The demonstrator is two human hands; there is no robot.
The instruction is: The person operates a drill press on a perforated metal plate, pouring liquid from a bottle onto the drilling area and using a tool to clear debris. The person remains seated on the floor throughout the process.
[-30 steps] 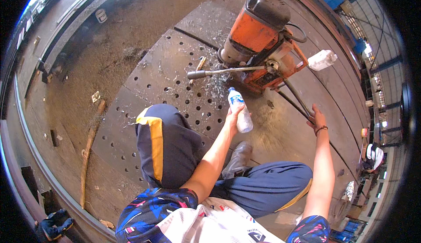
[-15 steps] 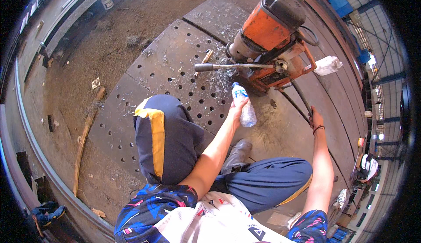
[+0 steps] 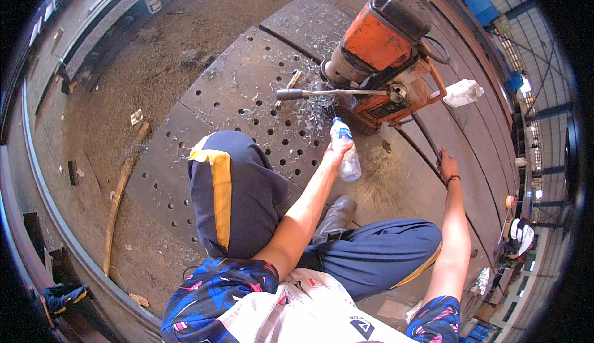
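My left hand (image 3: 338,154) is closed round a clear plastic water bottle (image 3: 348,160) with a blue cap and label. The bottle leans with its cap toward the base of an orange magnetic drill (image 3: 376,40) with a black motor top. My right hand (image 3: 447,165) is closed on the end of a feed lever (image 3: 427,134) on the drill's near right side. Another lever with a dark grip (image 3: 289,94) points left from the same hub. Metal shavings (image 3: 312,105) lie round the drill's cutting end, whose tip is hidden.
Under the drill lies a steel plate (image 3: 216,95) with rows of drilled holes. A short wooden stick (image 3: 288,83) rests among the shavings. A white plastic bag (image 3: 463,92) sits behind the drill. My bent knees flank my left arm. A long wooden strip (image 3: 121,194) lies left.
The bottle and my left hand have shifted very slightly right and down. My right hand and the lever have dipped slightly. The drill stays in place.
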